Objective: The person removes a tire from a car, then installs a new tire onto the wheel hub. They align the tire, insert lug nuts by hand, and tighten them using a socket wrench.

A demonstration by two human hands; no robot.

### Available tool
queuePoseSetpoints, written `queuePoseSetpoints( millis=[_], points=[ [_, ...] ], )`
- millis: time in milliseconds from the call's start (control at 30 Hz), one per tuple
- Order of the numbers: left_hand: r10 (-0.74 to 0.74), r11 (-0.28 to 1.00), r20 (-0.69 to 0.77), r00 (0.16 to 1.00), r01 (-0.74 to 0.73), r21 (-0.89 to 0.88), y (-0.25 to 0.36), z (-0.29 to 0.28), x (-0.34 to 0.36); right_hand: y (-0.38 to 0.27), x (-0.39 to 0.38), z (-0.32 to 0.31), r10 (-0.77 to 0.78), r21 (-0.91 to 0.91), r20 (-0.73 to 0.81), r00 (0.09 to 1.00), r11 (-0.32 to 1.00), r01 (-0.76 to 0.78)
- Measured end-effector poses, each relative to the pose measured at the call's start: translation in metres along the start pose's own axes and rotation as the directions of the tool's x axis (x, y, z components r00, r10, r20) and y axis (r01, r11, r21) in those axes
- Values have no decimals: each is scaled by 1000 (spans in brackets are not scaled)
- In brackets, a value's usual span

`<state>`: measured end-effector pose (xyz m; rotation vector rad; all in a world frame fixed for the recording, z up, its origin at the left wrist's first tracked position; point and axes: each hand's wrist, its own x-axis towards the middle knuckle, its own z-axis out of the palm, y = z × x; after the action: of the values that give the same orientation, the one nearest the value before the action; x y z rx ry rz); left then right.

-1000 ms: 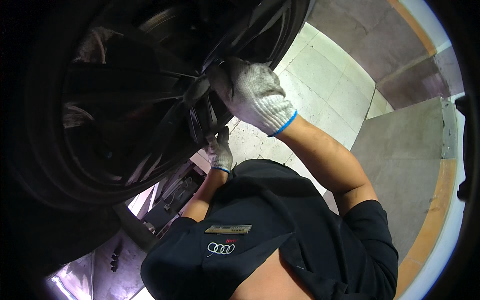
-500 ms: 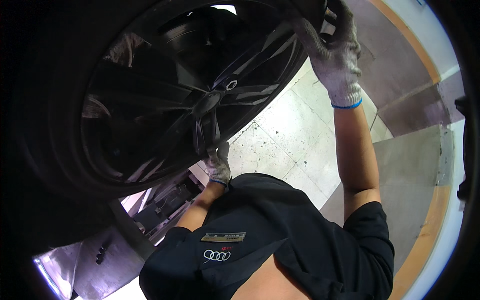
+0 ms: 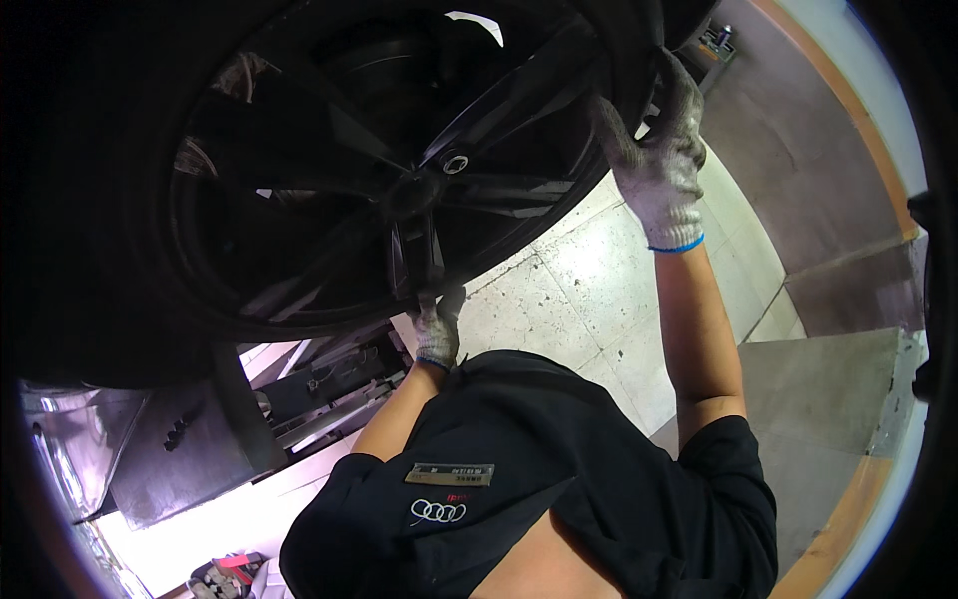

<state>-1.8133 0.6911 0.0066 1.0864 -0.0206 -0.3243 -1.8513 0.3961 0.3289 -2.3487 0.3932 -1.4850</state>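
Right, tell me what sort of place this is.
Probably a vehicle workshop: a large spoked wheel fills the upper left, the left hand and right hand at it wear knitted work gloves, and the pale tiled floor is flecked with dark specks.

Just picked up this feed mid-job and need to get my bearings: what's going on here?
A person in gloves has both hands at a large, dark spoked wheel. The right hand is at its right edge, thumb and fingers spread; the left hand is at its lower edge. A shiny ring shows near the wheel's centre, and pale floor tiles lie beyond. Whether the wheel is fastened can't be told.
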Motion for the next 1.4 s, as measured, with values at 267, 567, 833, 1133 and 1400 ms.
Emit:
queuePoseSetpoints(
  millis=[267,567,833,1133,1400],
  points=[
    [3,999,-34,999,-5,-49,-2,2,-5,-16,-41,7,-232,134,0,973,964,230],
    [-492,871,-132,861,486,-75,3,5,-47,20,-149,-19,97,345,649,755,847,-406],
    [-413,568,558,720,683,-460,-20,213,-4,61,-248,-51,286,-153,958,-32,411,-899],
    [-570,528,614,546,816,-235,-92,443,26,169,-203,-103,578,-43,810,101,231,-972],
    [-337,874,833,438,475,104,-241,594,61,390,-158,-143,591,-180,806,9,259,-949]
  ],
)
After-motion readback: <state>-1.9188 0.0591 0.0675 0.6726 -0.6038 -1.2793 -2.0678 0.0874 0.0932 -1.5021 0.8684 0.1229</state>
